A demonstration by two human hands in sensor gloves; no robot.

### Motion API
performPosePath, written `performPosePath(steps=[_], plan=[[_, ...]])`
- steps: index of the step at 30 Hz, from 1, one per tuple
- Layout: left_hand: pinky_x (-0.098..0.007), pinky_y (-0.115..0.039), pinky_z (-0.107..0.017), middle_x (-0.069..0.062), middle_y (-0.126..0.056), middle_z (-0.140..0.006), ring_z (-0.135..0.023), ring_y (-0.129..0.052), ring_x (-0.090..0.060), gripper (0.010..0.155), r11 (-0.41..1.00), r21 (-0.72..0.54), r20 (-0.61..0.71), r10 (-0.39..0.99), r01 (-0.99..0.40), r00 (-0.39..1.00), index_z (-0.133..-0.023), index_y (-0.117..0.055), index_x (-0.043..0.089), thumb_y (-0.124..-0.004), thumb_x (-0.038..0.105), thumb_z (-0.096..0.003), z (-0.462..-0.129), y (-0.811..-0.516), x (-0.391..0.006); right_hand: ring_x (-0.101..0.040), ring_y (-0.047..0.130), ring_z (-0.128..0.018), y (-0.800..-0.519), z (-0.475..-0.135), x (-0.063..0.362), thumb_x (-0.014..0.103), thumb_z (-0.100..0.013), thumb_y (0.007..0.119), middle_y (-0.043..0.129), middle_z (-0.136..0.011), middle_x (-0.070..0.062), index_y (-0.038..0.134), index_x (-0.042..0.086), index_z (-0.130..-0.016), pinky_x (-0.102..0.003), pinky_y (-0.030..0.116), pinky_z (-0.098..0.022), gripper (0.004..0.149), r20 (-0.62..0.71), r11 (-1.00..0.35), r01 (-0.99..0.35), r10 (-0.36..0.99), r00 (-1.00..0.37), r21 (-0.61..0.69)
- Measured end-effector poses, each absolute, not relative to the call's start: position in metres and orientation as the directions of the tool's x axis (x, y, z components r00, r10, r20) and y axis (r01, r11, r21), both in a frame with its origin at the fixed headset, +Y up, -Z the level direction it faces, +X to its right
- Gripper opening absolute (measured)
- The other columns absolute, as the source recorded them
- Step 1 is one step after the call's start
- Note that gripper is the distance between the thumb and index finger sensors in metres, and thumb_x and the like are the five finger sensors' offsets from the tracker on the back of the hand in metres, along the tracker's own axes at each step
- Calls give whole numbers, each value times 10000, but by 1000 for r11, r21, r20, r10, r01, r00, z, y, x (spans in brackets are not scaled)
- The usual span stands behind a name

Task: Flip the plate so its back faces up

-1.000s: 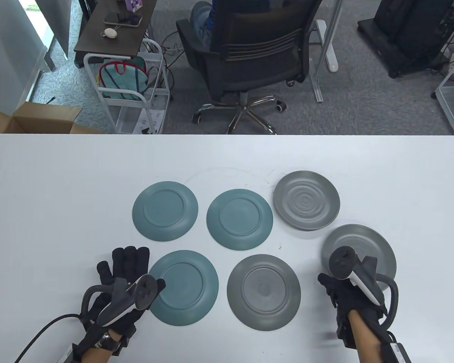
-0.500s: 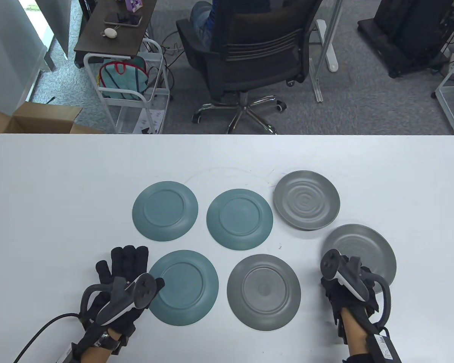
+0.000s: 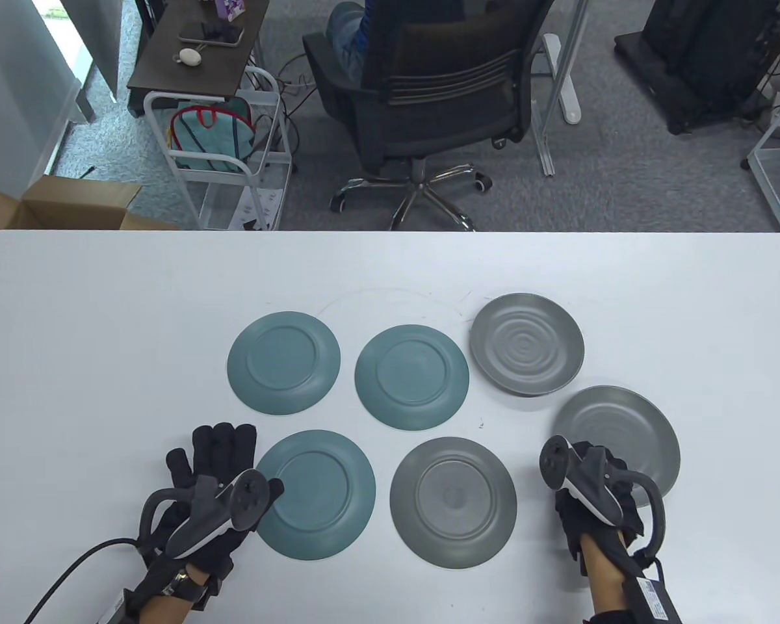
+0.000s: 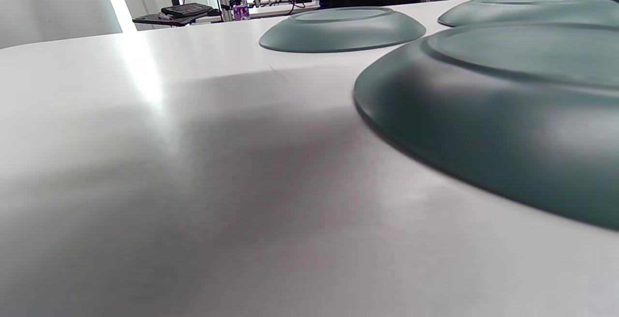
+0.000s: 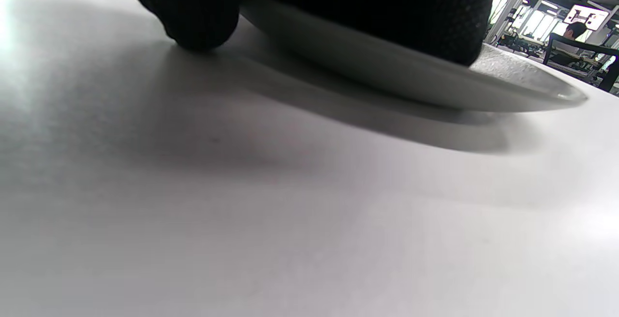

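Grey plate (image 3: 624, 429), face up at the table's (image 3: 104, 312) right, near rim raised off it by right hand (image 3: 598, 487) fingers (image 5: 387, 7) gripping that edge; likely rigid, smooth, breakable; left hand (image 3: 201, 494) lies flat, fingers extended.

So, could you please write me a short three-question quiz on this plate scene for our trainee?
1. How many plates lie on the table?
2. True or false: the right hand is at the rim of the near right grey plate.
3. Which plates lie front up? A: the three teal ones. B: the two grey ones at the right. C: all of them.

Key:
1. Six: three teal, three grey.
2. True; the right wrist view shows the fingers over its raised edge.
3. B: the far grey plate shows its rings; the near right one shows its hollow.
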State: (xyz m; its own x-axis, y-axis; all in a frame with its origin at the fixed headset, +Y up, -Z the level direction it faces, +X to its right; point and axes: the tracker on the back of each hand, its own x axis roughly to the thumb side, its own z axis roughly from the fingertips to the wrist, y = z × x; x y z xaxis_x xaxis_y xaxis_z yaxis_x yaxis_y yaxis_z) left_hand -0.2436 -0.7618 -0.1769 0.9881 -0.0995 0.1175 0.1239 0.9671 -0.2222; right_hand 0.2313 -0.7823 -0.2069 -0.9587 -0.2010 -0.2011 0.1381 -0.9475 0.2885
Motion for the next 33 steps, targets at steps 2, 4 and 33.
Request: performPosePath(steps=[2, 4, 33], plan=[[-733, -387, -757, -211, -313, -1213, -1164, -381, -509, 884, 968, -220, 119, -98, 123, 988, -1203, -226, 157, -482, 705, -558, -177, -761, -243, -481, 727, -828, -781, -206, 229, 351, -513, 730, 625, -976, -269, 557, 39, -1009, -479, 768, -553, 611, -190, -945, 160, -220, -957, 286], [-733, -386, -757, -213, -312, -1213, -1165, -382, -510, 886, 969, -215, 120, -96, 120, 988, -1203, -225, 158, -483, 706, -556, -176, -760, -243, -474, 746, -814, -779, -205, 228, 334, -513, 729, 638, -967, -267, 561, 36, -1005, -469, 776, -547, 599, -187, -946, 170, -226, -956, 277], [-731, -389, -758, -212, -313, -1213, -1164, -383, -508, 885, 971, -211, 122, -85, 109, 989, -1202, -225, 156, -482, 705, -557, -176, -759, -242, -357, 914, -637, -690, -194, 267, 281, -481, 789, 839, -801, -183, 712, 72, -896, -425, 829, -426, 471, -285, -950, -304, 310, -907, -65]])
